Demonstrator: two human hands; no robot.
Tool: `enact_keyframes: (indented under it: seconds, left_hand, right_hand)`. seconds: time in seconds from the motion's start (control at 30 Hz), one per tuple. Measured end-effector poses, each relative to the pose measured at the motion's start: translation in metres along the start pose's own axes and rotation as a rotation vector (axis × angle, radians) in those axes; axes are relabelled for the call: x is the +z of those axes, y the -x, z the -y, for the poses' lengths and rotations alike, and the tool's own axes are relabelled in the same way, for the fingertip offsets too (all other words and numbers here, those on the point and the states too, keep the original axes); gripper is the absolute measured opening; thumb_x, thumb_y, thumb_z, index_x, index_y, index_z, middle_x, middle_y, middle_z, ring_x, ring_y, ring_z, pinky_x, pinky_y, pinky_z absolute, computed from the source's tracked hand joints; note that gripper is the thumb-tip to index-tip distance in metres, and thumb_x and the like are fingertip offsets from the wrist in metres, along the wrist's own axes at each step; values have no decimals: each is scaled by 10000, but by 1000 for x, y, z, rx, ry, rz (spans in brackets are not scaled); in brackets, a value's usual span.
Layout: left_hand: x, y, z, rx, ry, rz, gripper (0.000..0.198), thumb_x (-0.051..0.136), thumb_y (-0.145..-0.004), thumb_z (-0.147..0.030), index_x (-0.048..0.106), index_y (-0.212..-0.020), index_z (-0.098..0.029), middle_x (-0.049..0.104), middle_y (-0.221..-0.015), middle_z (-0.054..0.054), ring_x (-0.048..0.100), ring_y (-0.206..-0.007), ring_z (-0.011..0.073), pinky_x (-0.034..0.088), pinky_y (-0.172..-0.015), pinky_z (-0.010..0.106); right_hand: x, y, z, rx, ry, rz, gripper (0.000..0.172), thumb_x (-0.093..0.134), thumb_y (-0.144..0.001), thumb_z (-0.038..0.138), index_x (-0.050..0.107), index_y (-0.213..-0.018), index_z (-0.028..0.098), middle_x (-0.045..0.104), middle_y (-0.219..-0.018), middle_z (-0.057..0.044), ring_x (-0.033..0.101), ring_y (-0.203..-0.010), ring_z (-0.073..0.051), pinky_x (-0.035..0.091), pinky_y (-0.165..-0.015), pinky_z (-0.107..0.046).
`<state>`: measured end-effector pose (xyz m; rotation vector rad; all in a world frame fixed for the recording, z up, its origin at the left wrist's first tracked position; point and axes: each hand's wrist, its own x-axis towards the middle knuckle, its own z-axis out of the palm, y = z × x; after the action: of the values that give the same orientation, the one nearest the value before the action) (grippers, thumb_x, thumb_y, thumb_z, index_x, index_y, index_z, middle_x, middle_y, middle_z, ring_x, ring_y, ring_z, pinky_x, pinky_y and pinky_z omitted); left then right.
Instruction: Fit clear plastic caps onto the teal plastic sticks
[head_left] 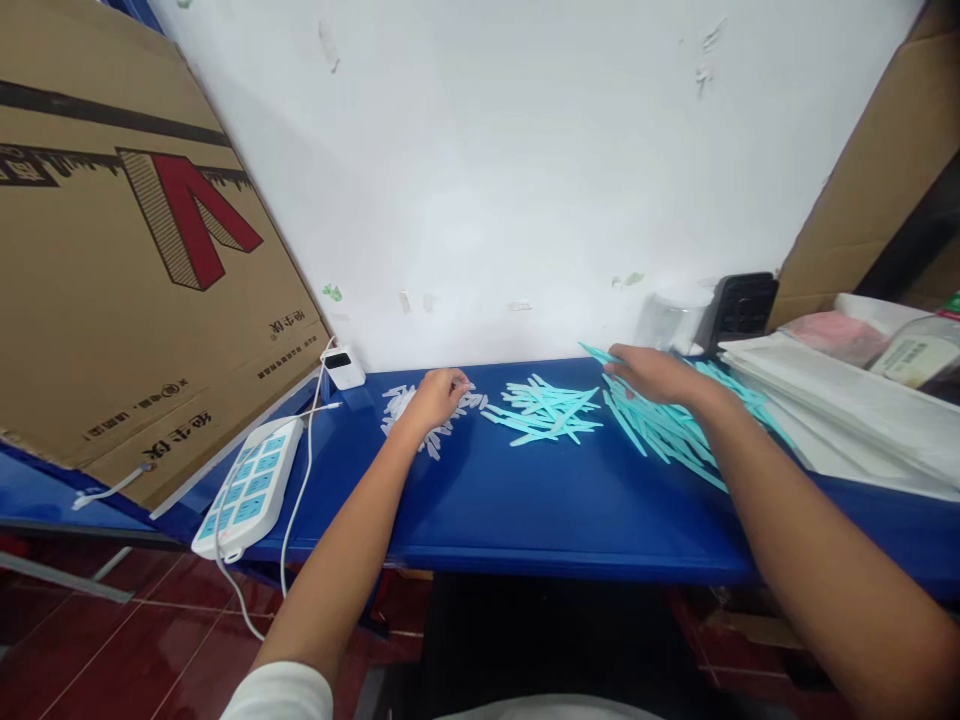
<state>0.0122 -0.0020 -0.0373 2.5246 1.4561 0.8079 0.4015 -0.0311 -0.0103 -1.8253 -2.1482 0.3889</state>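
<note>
Heaped clear plastic pieces (pixel 401 408) at back of blue table (pixel 525 500), under left hand (pixel 439 395), fingers curled onto them, grasp unclear; teal sticks (pixel 664 435) beneath right hand (pixel 652 375), fingers flat and slightly apart; smaller teal pile (pixel 544 410) between; power strip (pixel 251 485) far left

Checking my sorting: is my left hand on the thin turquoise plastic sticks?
No, the left hand rests on the pile of small clear plastic pieces.

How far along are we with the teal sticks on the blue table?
Seemingly done: a small heap of teal sticks lies apart mid-table. In hand: left hand on the clear plastic pieces, right hand on the big teal pile. Left: that bigger pile, apparently.
</note>
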Motion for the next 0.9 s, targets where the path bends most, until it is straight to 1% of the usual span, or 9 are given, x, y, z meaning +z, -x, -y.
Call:
enact_keyframes:
  seconds: [0.1,0.17,0.27,0.33,0.4,0.5,0.6,0.77,0.9]
  left_hand:
    - [-2,0,-5,1,116,-38,249,583,-947,-359,730,-942,-158,751,-898,88,680,-787,207,515,-756,321]
    - [-5,0,-10,-41,254,-35,287,607,-940,-410,728,-957,-150,752,-947,101,684,-781,197,536,-732,312]
    - [-6,1,-19,-121,519,26,395,660,-911,-500,721,-1011,-123,740,-933,121,683,-734,186,560,-678,306]
    - [-6,2,-25,-140,689,86,463,694,-889,-536,715,-1053,-103,729,-881,119,680,-721,180,576,-700,320]
    - [-4,3,-30,-136,805,149,499,714,-877,-549,715,-1083,-95,718,-851,111,679,-730,177,586,-736,337]
    - [-1,4,-37,-119,892,209,497,739,-861,-546,728,-1065,-93,712,-877,113,679,-776,183,593,-760,350]
    - [2,5,-41,-119,969,249,493,755,-854,-526,730,-1094,-96,709,-894,105,674,-794,176,598,-779,352]
    - [8,4,-42,-156,1045,265,466,777,-849,-467,726,-1140,-106,709,-922,101,673,-805,166,597,-773,338]
    - [13,3,-42,-177,1057,284,433,784,-846,-409,727,-1159,-116,726,-972,119,677,-829,166,589,-756,320]
  right_hand:
    - [-1,1,5,-136,-94,-82,331,424,-1014,459,572,-854,210,699,-792,-80,618,-705,-210,418,-684,-311]
    - [-1,1,10,-230,-140,-150,397,452,-994,513,581,-777,207,681,-765,-69,597,-717,-204,412,-700,-312]
    - [2,2,21,-294,-252,-175,492,516,-948,611,643,-720,194,676,-747,-58,570,-716,-194,401,-718,-313]
    - [4,6,31,-304,-334,-164,533,547,-921,658,685,-715,185,672,-745,-54,544,-703,-182,389,-710,-310]
    - [7,10,41,-300,-387,-153,560,570,-896,691,713,-723,177,643,-712,-46,492,-655,-162,360,-658,-304]
    - [11,15,54,-301,-438,-100,582,595,-868,715,727,-725,167,548,-618,-17,390,-573,-131,289,-576,-299]
    - [15,16,60,-303,-465,-40,570,609,-863,704,729,-733,162,477,-558,12,335,-531,-114,247,-543,-299]
    - [18,16,64,-304,-488,15,555,609,-862,682,710,-744,149,590,-619,-10,326,-524,-100,244,-525,-292]
    - [17,19,69,-297,-485,40,569,620,-843,694,704,-741,141,605,-619,-18,322,-514,-94,240,-518,-288]
